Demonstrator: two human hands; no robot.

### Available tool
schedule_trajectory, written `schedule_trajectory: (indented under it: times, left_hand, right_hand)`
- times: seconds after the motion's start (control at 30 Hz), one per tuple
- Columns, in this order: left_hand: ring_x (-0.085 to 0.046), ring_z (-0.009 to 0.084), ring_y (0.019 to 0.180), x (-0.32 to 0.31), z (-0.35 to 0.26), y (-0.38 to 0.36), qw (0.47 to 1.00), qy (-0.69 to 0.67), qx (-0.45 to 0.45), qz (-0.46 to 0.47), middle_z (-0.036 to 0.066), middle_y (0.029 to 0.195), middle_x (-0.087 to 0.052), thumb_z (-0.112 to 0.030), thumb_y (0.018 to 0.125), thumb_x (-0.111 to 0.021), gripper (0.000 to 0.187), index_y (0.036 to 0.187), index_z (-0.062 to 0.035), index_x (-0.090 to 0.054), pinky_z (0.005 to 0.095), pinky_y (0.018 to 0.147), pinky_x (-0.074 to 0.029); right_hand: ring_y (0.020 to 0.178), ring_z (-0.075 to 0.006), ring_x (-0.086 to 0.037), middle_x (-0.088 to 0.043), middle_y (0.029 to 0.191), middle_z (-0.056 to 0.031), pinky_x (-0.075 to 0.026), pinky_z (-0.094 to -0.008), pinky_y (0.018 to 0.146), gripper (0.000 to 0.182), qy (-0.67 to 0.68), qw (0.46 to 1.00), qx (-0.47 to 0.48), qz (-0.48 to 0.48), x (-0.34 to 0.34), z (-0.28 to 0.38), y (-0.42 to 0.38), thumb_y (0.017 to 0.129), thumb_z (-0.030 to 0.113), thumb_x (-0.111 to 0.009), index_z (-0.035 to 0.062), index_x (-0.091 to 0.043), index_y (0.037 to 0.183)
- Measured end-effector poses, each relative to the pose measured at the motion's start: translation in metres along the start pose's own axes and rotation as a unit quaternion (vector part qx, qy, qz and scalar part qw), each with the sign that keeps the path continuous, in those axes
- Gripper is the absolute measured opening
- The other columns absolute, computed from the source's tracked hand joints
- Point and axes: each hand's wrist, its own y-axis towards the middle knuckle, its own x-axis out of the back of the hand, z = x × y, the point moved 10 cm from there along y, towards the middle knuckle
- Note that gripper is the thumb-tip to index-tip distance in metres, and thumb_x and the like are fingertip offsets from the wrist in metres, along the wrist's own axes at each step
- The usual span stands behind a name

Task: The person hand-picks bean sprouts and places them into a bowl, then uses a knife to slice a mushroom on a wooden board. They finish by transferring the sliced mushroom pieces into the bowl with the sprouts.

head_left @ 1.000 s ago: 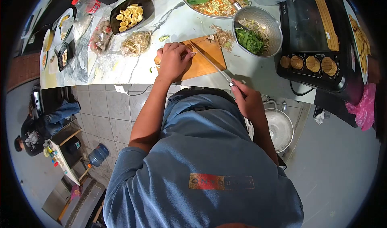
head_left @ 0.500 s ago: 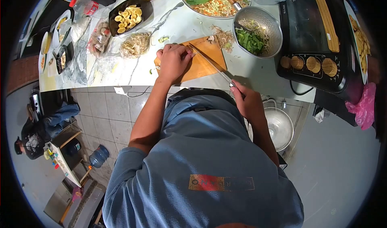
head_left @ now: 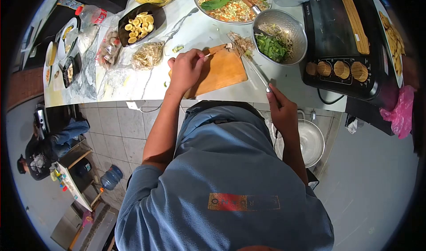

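My left hand rests over the left part of a wooden cutting board, fingers closed. At its fingertips shows a small pale piece, too small to name. In my right hand is a knife, gripped by its dark handle off the board's right side. The blade points up and left, its tip at a pile of stringy trimmings beyond the board's far right corner. Close to the blade stands a metal pot containing leafy greens and bean sprouts.
A large pan of chopped vegetables stands behind. Left of the board lie bagged sprouts and a black bowl of sliced bananas. A black appliance with wooden knobs occupies the right. A person sits far left.
My right hand has carried the knife rightward, off the board to the stringy trimmings. My left hand stays in nearly the same place over the board, fingers still closed.
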Motion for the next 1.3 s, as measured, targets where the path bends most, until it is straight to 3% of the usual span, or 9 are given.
schedule_trajectory:
  times: [0.1, 0.17, 0.27, 0.4, 0.47, 0.8, 0.9, 1.1, 1.3]
  left_hand:
    - [-0.067, 0.0125, 0.080, 0.004, -0.003, 0.004, 0.998, -0.057, 0.022, 0.011, 0.001, 0.081, -0.072, -0.028, 0.096, -0.068, 0.016, 0.097, -0.0118, -0.067, 0.0374, 0.088, -0.037]
    - [-0.068, 0.0101, 0.082, 0.000, 0.007, 0.008, 0.988, -0.139, 0.066, 0.020, 0.003, 0.085, -0.074, -0.023, 0.096, -0.070, 0.016, 0.100, -0.0082, -0.067, 0.0302, 0.078, -0.048]
    - [-0.069, 0.0092, 0.082, -0.008, 0.014, 0.013, 0.976, -0.198, 0.089, 0.033, 0.006, 0.087, -0.075, -0.018, 0.096, -0.069, 0.015, 0.101, -0.0042, -0.066, 0.0241, 0.068, -0.051]
    - [-0.070, 0.0133, 0.076, -0.011, 0.005, 0.020, 0.976, -0.215, 0.033, 0.017, 0.004, 0.083, -0.075, -0.019, 0.096, -0.068, 0.015, 0.099, -0.0047, -0.068, 0.0240, 0.069, -0.050]
    - [-0.072, 0.0133, 0.080, -0.013, 0.005, 0.024, 0.978, -0.204, 0.048, 0.014, 0.006, 0.085, -0.075, -0.018, 0.095, -0.068, 0.016, 0.101, -0.0033, -0.069, 0.0265, 0.078, -0.052]
    - [-0.066, 0.0113, 0.092, -0.010, -0.024, 0.050, 0.977, -0.210, 0.024, 0.025, 0.003, 0.096, -0.070, -0.011, 0.097, -0.066, 0.012, 0.104, -0.0007, -0.066, 0.0264, 0.085, -0.050]
    - [-0.066, 0.0118, 0.093, -0.015, -0.028, 0.062, 0.955, -0.295, -0.019, 0.033, 0.003, 0.099, -0.069, -0.011, 0.098, -0.066, 0.014, 0.107, -0.0006, -0.066, 0.0272, 0.086, -0.050]
    - [-0.066, 0.0120, 0.095, -0.015, -0.047, 0.073, 0.948, -0.313, -0.031, 0.046, 0.003, 0.101, -0.069, -0.010, 0.097, -0.066, 0.015, 0.109, -0.0008, -0.065, 0.0276, 0.089, -0.049]
    - [-0.065, 0.0106, 0.095, -0.023, -0.024, 0.060, 0.956, -0.290, -0.003, 0.050, 0.003, 0.100, -0.069, -0.010, 0.097, -0.066, 0.020, 0.115, -0.0008, -0.064, 0.0256, 0.088, -0.049]
  right_hand:
    - [0.059, -0.0092, -0.056, -0.070, 0.074, -0.0094, -0.047, -0.0274, 0.061, 0.035, 0.031, 0.999, 0.009, -0.012, 0.005, -0.003, 0.002, 0.098, 0.029, -0.066, 0.0059, -0.069, 0.125]
    - [0.060, -0.0101, -0.058, -0.070, 0.075, -0.0106, -0.047, -0.0280, 0.062, 0.034, 0.022, 1.000, -0.003, -0.002, 0.006, -0.001, 0.002, 0.098, 0.028, -0.065, 0.0057, -0.069, 0.124]
    - [0.063, -0.0146, -0.064, -0.072, 0.080, -0.0129, -0.049, -0.0296, 0.064, 0.034, 0.042, 0.999, -0.008, 0.008, 0.004, -0.003, -0.003, 0.098, 0.028, -0.065, 0.0071, -0.069, 0.124]
    - [0.069, -0.0051, -0.054, -0.071, 0.084, -0.0044, -0.045, -0.0229, 0.065, 0.032, 0.060, 0.998, 0.023, 0.005, 0.002, -0.007, -0.008, 0.099, 0.020, -0.064, 0.0027, -0.068, 0.126]
    - [0.085, -0.0257, -0.074, -0.074, 0.096, -0.0164, -0.054, -0.0325, 0.076, 0.033, 0.072, 0.997, -0.007, 0.029, -0.001, -0.013, -0.010, 0.099, 0.028, -0.063, 0.0095, -0.069, 0.125]
    - [0.096, -0.0236, -0.074, -0.075, 0.105, -0.0167, -0.054, -0.0305, 0.083, 0.035, 0.135, 0.989, -0.047, 0.032, 0.016, -0.039, -0.016, 0.098, 0.026, -0.065, 0.0050, -0.068, 0.126]
    - [0.098, -0.0237, -0.073, -0.075, 0.107, -0.0179, -0.053, -0.0306, 0.085, 0.035, 0.140, 0.986, -0.087, 0.038, 0.017, -0.048, -0.021, 0.097, 0.025, -0.066, 0.0045, -0.069, 0.125]
    - [0.101, -0.0255, -0.073, -0.074, 0.110, -0.0196, -0.052, -0.0306, 0.088, 0.036, 0.137, 0.986, -0.081, 0.042, 0.020, -0.049, -0.025, 0.095, 0.025, -0.067, 0.0049, -0.069, 0.125]
    - [0.101, -0.0258, -0.073, -0.074, 0.109, -0.0196, -0.053, -0.0313, 0.088, 0.035, 0.139, 0.989, -0.040, 0.043, 0.017, -0.046, -0.018, 0.096, 0.024, -0.066, 0.0043, -0.069, 0.125]
